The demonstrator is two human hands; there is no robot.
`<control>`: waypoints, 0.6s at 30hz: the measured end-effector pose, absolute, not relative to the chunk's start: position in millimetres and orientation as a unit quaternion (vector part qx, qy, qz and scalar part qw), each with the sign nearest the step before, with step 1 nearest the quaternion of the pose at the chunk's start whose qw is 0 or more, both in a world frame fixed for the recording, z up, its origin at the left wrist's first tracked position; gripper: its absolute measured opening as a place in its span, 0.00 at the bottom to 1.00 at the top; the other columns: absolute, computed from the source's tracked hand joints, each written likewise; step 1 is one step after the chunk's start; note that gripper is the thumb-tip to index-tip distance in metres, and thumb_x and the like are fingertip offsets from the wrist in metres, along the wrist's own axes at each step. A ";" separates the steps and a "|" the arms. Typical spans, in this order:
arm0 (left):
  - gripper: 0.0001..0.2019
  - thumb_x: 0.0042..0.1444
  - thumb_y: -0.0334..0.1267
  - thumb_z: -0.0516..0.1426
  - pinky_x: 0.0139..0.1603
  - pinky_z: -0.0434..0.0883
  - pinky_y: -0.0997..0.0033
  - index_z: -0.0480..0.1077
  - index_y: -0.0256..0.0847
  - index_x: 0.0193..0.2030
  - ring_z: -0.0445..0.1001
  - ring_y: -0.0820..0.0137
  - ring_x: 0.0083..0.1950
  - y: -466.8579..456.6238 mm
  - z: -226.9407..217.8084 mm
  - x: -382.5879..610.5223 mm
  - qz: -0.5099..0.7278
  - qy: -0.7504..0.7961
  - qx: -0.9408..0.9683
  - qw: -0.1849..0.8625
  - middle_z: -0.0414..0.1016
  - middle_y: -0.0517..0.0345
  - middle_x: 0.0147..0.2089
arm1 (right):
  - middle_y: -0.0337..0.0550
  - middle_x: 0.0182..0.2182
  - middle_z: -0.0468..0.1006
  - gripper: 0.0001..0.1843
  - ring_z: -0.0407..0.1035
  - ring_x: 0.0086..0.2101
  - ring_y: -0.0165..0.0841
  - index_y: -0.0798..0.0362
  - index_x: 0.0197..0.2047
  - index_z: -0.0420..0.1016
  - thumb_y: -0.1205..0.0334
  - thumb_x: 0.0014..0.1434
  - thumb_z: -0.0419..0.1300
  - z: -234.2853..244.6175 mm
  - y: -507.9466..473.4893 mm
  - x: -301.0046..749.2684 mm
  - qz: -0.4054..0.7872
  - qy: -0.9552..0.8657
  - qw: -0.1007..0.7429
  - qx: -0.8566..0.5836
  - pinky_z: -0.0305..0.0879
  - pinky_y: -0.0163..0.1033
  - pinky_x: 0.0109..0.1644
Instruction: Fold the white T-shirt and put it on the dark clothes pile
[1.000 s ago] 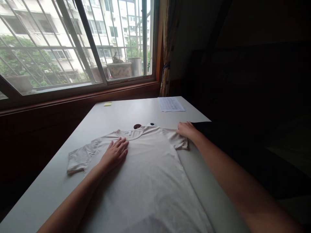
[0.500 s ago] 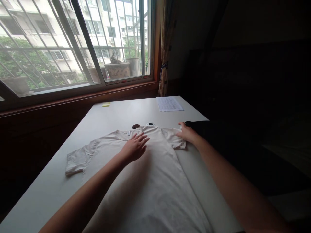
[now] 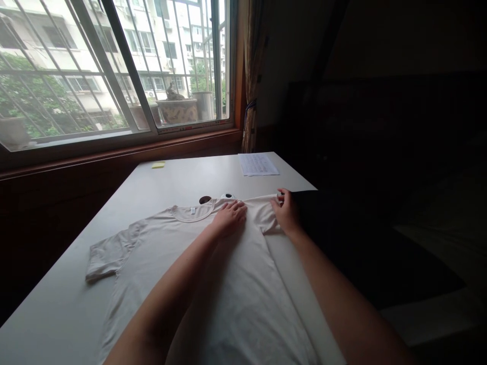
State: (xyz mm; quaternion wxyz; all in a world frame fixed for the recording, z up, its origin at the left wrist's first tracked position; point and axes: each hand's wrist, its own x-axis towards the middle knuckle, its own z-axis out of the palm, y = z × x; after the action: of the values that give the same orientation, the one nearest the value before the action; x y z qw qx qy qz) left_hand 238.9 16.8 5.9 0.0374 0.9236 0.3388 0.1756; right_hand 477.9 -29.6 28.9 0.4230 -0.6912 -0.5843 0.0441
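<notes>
A white short-sleeved T-shirt [image 3: 247,274] lies spread on the white table, its neckline and small label toward the far side. My left hand [image 3: 230,218] rests palm down on the shirt near the shoulder, right of the neckline, with its fingers lying flat. At the right sleeve's end is my right hand [image 3: 288,212], thumb and fingers closed on the sleeve's edge. The other sleeve [image 3: 108,252] lies flat on the left, with slight wrinkles.
Just past the collar are a brown round thing [image 3: 205,200] and a white round thing with a dark centre [image 3: 228,196]. Printed sheets [image 3: 258,165] and yellow sticky notes [image 3: 158,165] lie at the table's [image 3: 190,177] far end. Dark cloth [image 3: 342,243] borders the right side.
My left hand has moved right and come down flat on the shirt's shoulder. My right hand has shifted at the sleeve, which now looks straighter. The view has turned slightly right.
</notes>
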 end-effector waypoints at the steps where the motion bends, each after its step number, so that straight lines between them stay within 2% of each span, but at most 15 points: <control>1: 0.21 0.71 0.42 0.50 0.71 0.58 0.51 0.66 0.42 0.67 0.61 0.56 0.72 17.7 5.4 238.5 0.177 0.340 0.923 0.038 0.64 0.46 0.71 | 0.56 0.48 0.77 0.28 0.74 0.41 0.43 0.55 0.65 0.60 0.54 0.65 0.52 30.4 -30.9 475.7 0.037 -0.591 0.433 -0.679 0.72 0.46 0.49; 6: 0.20 0.69 0.45 0.54 0.69 0.60 0.49 0.67 0.46 0.66 0.63 0.54 0.69 24.8 6.9 237.5 0.184 0.348 0.918 0.048 0.67 0.51 0.69 | 0.54 0.49 0.77 0.26 0.73 0.37 0.40 0.53 0.64 0.61 0.49 0.68 0.52 40.3 -39.8 460.1 0.032 -0.613 0.469 -0.635 0.74 0.44 0.46; 11: 0.21 0.63 0.48 0.62 0.61 0.67 0.49 0.70 0.48 0.61 0.68 0.52 0.59 34.7 9.3 237.4 0.212 0.375 0.900 0.061 0.71 0.51 0.62 | 0.47 0.42 0.78 0.21 0.72 0.31 0.35 0.50 0.60 0.66 0.51 0.68 0.56 41.2 -47.6 443.5 0.013 -0.663 0.516 -0.543 0.74 0.42 0.39; 14: 0.22 0.60 0.44 0.65 0.56 0.70 0.53 0.70 0.45 0.60 0.70 0.55 0.54 41.7 7.8 236.5 0.241 0.396 0.883 0.075 0.72 0.49 0.57 | 0.44 0.41 0.78 0.19 0.72 0.30 0.33 0.48 0.60 0.67 0.56 0.67 0.58 39.2 -50.8 435.8 -0.003 -0.695 0.516 -0.501 0.74 0.41 0.39; 18: 0.26 0.60 0.38 0.64 0.54 0.71 0.58 0.65 0.45 0.64 0.74 0.61 0.49 47.1 5.7 236.7 0.269 0.398 0.870 0.109 0.75 0.54 0.49 | 0.44 0.42 0.78 0.18 0.73 0.31 0.34 0.47 0.60 0.67 0.60 0.67 0.58 37.6 -56.6 423.1 0.007 -0.728 0.497 -0.472 0.75 0.41 0.39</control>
State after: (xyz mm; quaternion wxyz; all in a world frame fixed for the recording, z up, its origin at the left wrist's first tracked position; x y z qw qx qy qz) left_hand 236.7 47.1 5.7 0.1093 0.8703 0.3979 0.2689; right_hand 423.1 -56.6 37.6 0.4967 -0.4719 -0.7284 0.0068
